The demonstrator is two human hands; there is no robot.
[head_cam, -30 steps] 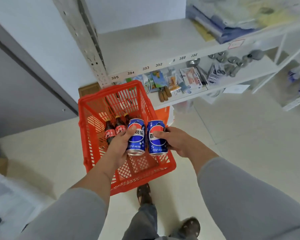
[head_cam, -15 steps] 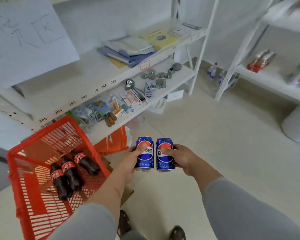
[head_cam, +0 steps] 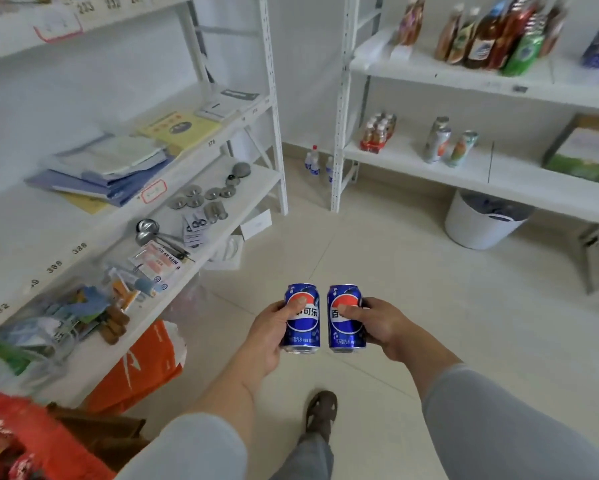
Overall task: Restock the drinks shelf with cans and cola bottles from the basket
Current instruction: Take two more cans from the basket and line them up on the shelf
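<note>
My left hand (head_cam: 268, 336) grips a blue Pepsi can (head_cam: 303, 327) upright. Beside it my right hand (head_cam: 383, 327) grips a second blue Pepsi can (head_cam: 347, 329), the two cans almost touching, held over the floor in mid-frame. The red basket (head_cam: 17, 434) is blurred at the bottom left corner; its contents are hard to make out. The drinks shelf (head_cam: 464, 168) stands at the right, with a pack of small bottles (head_cam: 377, 133) and three cans (head_cam: 445, 143) on its middle level and several tall bottles (head_cam: 492, 36) on the level above.
A white shelf unit (head_cam: 201, 188) on the left holds folders, metal lids, ladles and small packets. An orange bag (head_cam: 142, 368) and a brown box (head_cam: 100, 431) sit under it. A white bucket (head_cam: 481, 220) stands under the drinks shelf. Two small bottles (head_cam: 313, 161) stand in the corner.
My view has swung right, away from the basket and toward the drinks shelf. Both hands have carried the two cans out of the basket and hold them over open floor.
</note>
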